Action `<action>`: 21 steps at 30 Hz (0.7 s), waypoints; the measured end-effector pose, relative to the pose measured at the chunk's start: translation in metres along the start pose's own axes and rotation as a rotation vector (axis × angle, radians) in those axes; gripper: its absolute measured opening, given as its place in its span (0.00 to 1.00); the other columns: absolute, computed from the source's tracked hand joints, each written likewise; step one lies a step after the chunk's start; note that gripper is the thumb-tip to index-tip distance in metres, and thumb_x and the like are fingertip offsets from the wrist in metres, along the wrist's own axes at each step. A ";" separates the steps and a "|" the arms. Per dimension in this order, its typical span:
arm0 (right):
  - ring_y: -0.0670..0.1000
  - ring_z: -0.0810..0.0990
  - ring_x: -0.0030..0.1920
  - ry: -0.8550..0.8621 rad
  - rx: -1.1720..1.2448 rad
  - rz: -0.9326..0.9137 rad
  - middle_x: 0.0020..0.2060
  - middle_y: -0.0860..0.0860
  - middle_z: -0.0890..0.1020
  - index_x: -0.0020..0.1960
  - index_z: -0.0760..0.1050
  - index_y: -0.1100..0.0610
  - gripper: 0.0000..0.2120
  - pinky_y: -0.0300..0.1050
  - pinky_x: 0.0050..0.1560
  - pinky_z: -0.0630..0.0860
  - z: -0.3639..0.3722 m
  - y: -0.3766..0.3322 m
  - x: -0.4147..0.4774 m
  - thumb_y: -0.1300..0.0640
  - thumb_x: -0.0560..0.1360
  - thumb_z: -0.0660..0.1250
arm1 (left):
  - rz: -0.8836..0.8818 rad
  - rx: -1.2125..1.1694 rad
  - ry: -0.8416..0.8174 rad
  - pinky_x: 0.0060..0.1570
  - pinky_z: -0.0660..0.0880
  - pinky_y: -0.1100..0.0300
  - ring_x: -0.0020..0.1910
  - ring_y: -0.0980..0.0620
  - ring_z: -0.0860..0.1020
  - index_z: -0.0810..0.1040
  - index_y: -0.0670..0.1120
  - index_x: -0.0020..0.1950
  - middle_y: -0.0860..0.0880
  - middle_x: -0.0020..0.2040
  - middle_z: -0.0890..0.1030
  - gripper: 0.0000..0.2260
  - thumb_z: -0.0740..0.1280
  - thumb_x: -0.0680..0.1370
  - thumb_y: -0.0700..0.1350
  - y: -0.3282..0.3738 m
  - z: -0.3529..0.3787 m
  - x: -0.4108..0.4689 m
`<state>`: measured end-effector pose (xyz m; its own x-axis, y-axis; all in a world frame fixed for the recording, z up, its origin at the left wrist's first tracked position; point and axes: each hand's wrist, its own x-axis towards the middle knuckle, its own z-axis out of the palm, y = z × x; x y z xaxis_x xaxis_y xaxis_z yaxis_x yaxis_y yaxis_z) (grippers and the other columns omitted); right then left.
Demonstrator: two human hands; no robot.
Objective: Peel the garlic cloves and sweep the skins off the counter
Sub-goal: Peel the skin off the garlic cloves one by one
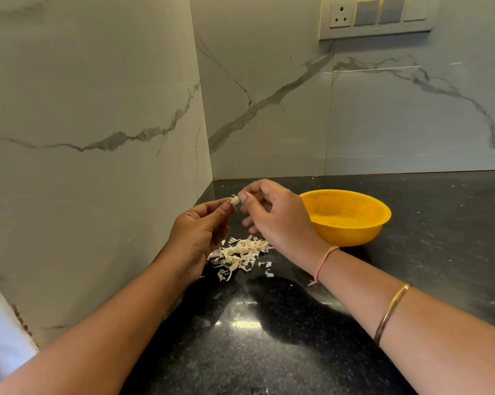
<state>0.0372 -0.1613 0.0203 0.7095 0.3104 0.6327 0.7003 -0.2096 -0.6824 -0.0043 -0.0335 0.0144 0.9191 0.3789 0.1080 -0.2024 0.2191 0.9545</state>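
We find peeling in hand: left hand (196, 228) and right hand (272, 216) both pinch one garlic clove (235, 200) above the skins (239, 253); next, strip its skin.

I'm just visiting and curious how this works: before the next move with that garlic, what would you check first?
1. Small white garlic clove pinched between left hand and right hand: ok.
2. Clove fully bare of skin: cannot tell.
3. Round yellow plastic bowl close beside the right hand: ok.
4. Peeled cloves inside the bowl: cannot tell.
5. Pile of white papery skins swept off the black speckled counter: not ok, it lies below the hands.
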 end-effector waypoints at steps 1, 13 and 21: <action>0.51 0.82 0.37 -0.021 0.007 -0.019 0.39 0.50 0.81 0.51 0.76 0.56 0.07 0.54 0.38 0.81 0.000 0.000 0.000 0.54 0.77 0.65 | 0.004 0.006 -0.006 0.36 0.75 0.68 0.36 0.58 0.77 0.82 0.47 0.43 0.52 0.37 0.83 0.03 0.69 0.72 0.41 0.000 0.000 0.000; 0.45 0.76 0.28 -0.103 0.432 0.276 0.32 0.53 0.78 0.44 0.75 0.62 0.03 0.37 0.29 0.77 -0.003 -0.008 0.000 0.65 0.77 0.63 | 0.256 0.475 -0.055 0.38 0.73 0.59 0.38 0.53 0.78 0.78 0.45 0.44 0.49 0.38 0.81 0.19 0.58 0.74 0.60 -0.005 0.004 -0.006; 0.44 0.74 0.28 -0.188 0.506 0.269 0.31 0.52 0.76 0.43 0.73 0.62 0.04 0.36 0.29 0.75 0.000 -0.012 -0.003 0.65 0.77 0.63 | 0.356 0.475 -0.040 0.28 0.64 0.61 0.28 0.53 0.66 0.78 0.42 0.39 0.43 0.30 0.71 0.17 0.59 0.79 0.51 -0.002 0.004 -0.007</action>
<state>0.0267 -0.1592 0.0269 0.7979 0.4761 0.3699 0.3410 0.1496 -0.9281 -0.0088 -0.0399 0.0129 0.8363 0.3189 0.4459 -0.3356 -0.3454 0.8764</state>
